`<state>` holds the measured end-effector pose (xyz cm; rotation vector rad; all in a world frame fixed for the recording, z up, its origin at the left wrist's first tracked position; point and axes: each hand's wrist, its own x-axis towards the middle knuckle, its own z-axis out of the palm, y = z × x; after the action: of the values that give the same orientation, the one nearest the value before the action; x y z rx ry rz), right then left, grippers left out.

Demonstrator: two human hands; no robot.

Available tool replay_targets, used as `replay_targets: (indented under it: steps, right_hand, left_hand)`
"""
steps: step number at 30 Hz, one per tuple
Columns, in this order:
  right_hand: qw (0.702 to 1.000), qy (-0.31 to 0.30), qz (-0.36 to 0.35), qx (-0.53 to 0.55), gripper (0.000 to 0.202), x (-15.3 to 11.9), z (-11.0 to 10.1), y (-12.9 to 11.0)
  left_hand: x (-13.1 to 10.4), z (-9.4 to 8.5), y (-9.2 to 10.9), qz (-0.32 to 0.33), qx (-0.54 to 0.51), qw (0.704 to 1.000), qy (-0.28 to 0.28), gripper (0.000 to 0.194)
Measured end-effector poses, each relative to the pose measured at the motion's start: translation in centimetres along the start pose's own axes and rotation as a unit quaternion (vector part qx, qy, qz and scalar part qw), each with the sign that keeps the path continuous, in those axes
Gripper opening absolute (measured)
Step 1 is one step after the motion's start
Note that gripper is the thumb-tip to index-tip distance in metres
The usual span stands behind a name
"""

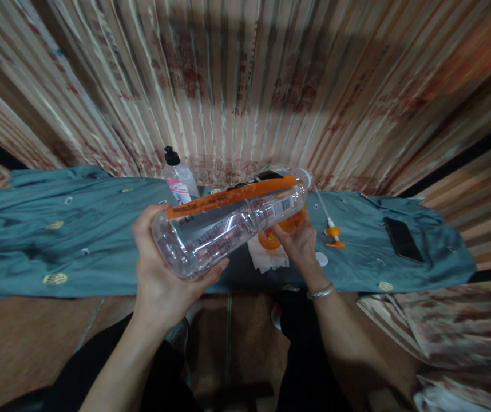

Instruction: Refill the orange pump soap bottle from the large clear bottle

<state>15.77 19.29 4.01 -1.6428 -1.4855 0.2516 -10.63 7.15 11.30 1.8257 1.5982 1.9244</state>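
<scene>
A large clear plastic bottle [228, 229] with an orange label band is held tilted, its open neck up at the right. My left hand [159, 263] wraps round its base, thumb along the lower side. Near the neck end, my right hand [299, 243] grips the bottle from below; its fingers are partly hidden. Orange shows beside that hand, and an orange item [269, 239] sits over a white cloth or tissue [269, 260] behind the bottle. A pump top [335, 233] with an orange head and a long clear tube lies to the right.
A smaller clear bottle [179, 180] with a black cap and pink label stands at the back left. A white disc [321, 259] and a black phone [402, 239] lie on the teal cloth [99, 229]. Striped curtains [228, 86] hang right behind the cloth-covered surface.
</scene>
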Motion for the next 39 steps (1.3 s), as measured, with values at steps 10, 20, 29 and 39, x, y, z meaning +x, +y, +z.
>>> replay_targets:
  steps: [10, 20, 29, 39]
  right_hand:
    - [1.0, -0.004, 0.004, -0.003, 0.069, -0.1, -0.04, -0.14]
    - [1.0, -0.015, 0.003, 0.002, 0.072, 0.03, -0.15, 0.25]
    - [1.0, -0.016, 0.009, -0.013, 0.071, -0.02, -0.21, -0.31]
    - [0.999, -0.021, 0.015, -0.018, 0.068, -0.02, -0.45, -0.72]
  left_hand:
    - [0.1, -0.09, 0.0, 0.003, 0.0, 1.0, -0.002, 0.098]
    - [0.07, -0.01, 0.14, 0.001, 0.0, 1.0, -0.001, 0.098]
    - [0.1, -0.17, 0.08, 0.016, 0.014, 1.0, -0.006, 0.1]
    - [0.1, 0.05, 0.0, 0.004, 0.008, 1.0, 0.001, 0.1]
